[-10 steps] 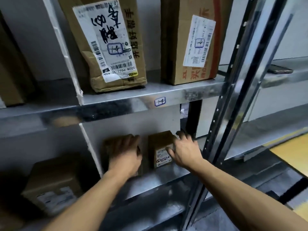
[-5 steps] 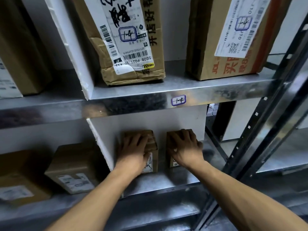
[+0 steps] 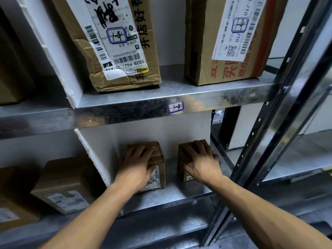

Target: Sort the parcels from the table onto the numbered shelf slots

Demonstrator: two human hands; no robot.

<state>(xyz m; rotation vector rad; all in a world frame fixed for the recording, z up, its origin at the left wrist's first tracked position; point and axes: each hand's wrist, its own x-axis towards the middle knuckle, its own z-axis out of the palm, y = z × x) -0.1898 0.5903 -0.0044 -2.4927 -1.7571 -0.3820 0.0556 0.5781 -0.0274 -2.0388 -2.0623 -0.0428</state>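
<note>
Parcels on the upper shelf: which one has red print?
The right-hand upper parcel: red characters along its lower edge. The crumpled left upper parcel carries black ones.

There are seven parcels (image 3: 107, 42) (image 3: 224, 38) (image 3: 9, 69) (image 3: 10, 209) (image 3: 66, 186) (image 3: 158, 169) (image 3: 183, 155), two hands (image 3: 134, 168) (image 3: 203, 164), two shelves (image 3: 125, 114) (image 3: 170, 193), two white dividers (image 3: 53, 51) (image 3: 95, 159) and one sticker (image 3: 176, 107).
</note>
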